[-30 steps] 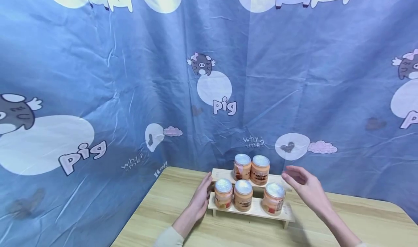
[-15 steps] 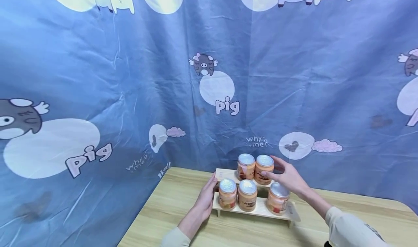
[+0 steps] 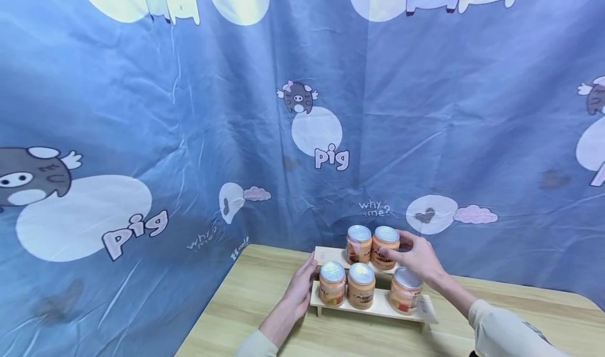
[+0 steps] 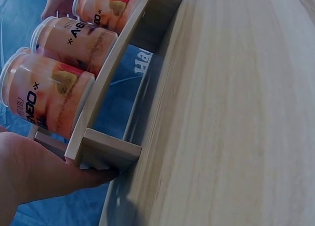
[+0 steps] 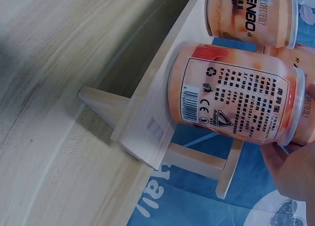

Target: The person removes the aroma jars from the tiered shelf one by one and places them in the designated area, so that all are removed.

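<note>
A two-tier pale wooden rack carries jars with orange labels and silvery lids. My right hand holds the right-hand jar of the upper tier, thumb in front and fingers around the far side. Beside it stands a second upper jar. The lower tier bears a left jar, a middle jar and a right jar. My left hand rests against the rack's left end with its fingers extended. In the left wrist view, a digit touches the rack's wooden leg.
The rack stands on a light wood-grain table, near its back edge. A blue curtain printed with pigs and lettering hangs behind and along the left. Lower jars stand in front of the upper tier, with a gap between the middle and right ones.
My right hand has moved left from beside the rack's right end and taken hold of the right upper jar. My left hand stays at the rack's left end. The head view has shifted slightly.
</note>
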`<state>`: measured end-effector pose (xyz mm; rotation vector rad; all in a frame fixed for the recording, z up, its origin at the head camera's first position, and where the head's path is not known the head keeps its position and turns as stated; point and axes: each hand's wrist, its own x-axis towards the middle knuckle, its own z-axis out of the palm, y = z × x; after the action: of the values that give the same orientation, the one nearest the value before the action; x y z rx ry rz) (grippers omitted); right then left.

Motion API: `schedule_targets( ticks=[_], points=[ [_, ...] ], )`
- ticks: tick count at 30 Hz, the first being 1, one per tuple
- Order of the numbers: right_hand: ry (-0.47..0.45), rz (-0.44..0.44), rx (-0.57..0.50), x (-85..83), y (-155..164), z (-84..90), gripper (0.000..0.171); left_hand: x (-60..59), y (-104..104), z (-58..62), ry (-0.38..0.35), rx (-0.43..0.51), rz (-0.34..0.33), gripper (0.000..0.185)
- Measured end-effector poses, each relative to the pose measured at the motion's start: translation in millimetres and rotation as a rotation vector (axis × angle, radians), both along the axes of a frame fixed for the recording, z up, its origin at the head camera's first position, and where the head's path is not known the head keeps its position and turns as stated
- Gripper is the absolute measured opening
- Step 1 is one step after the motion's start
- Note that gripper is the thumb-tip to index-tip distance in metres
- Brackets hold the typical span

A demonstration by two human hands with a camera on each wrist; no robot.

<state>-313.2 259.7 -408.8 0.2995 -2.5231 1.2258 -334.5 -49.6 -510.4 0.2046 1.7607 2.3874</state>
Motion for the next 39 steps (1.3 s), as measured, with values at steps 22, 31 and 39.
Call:
schedule_targets(
  ticks=[22, 31, 39],
  points=[
    [-0.009, -0.016, 0.057, -22.2, 3.9, -2.1, 0.060, 18.7, -59.9, -31.9, -0.003, 0.087, 0.071, 0.063],
    [-0.015, -0.105, 0.087, -16.2, 58.3, -9.3, 0.070, 18.2, -65.7, -23.9, 0.034, 0.070, 0.065, 0.060],
    [-0.040, -0.251, 0.106, -2.8, 117.2, -35.3, 0.075, 19.0, -59.7, -24.4, 0.045, 0.046, 0.075, 0.063]
  ],
)
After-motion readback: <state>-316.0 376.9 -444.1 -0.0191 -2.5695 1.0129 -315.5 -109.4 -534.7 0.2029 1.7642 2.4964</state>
